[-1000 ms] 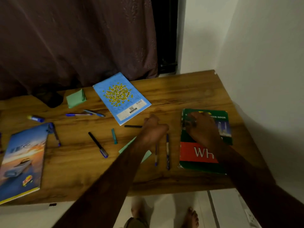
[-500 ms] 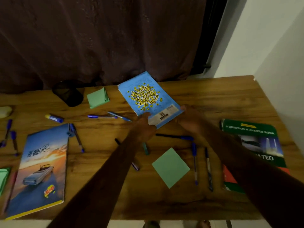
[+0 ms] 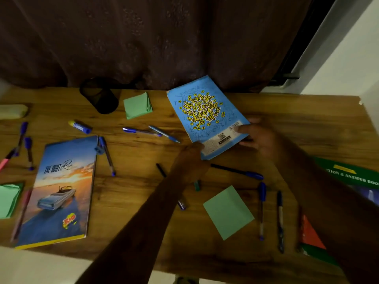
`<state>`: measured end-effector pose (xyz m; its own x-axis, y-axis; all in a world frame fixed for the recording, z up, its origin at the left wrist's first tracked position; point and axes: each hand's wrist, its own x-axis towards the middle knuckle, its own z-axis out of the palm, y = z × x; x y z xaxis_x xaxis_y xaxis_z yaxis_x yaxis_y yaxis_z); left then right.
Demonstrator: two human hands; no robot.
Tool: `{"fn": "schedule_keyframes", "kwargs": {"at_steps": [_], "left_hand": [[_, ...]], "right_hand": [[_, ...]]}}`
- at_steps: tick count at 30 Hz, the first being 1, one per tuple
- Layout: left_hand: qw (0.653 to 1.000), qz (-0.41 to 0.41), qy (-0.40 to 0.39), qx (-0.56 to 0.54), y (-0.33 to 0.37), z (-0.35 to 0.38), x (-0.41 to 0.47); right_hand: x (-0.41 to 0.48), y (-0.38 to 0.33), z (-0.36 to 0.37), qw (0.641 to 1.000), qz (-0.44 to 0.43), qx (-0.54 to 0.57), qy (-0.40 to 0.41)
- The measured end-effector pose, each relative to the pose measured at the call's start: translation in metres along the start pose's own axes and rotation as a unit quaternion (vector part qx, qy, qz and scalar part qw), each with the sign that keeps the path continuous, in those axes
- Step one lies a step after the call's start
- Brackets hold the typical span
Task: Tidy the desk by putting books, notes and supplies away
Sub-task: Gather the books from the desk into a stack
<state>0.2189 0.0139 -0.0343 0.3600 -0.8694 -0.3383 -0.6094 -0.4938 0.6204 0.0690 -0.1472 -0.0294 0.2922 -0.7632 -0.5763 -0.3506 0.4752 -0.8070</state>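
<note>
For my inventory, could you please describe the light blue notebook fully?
The light blue notebook is thin, paper-covered, with yellow lettering ringed by flowers, a white strip with a QR code, and a barcode. It is slanted over the desk; the left hand grips its near corner, the right hand its right corner.

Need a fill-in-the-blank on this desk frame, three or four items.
The left hand and right hand both hold the ____ notebook.
The loose sticky note between the forearms is ____.
The black pen cup stands ____ of the note stack beside it.
The sunset book pictures a ____ on its cover.
Answers: blue; green; left; car
</note>
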Motion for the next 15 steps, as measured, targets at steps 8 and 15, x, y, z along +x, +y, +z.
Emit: {"fn": "schedule_keyframes", "kwargs": {"at_steps": [8, 15], "left_hand": [[0.986, -0.045, 0.111, -0.119, 0.028, -0.031, -0.009], [0.909, -0.056, 0.029, -0.413, 0.101, -0.090, -0.036]], "right_hand": [[-0.058, -0.013, 0.023, 0.982, -0.108, 0.153, -0.026], [-0.137, -0.018, 0.035, 0.942, -0.335, 0.031, 0.002]]}}
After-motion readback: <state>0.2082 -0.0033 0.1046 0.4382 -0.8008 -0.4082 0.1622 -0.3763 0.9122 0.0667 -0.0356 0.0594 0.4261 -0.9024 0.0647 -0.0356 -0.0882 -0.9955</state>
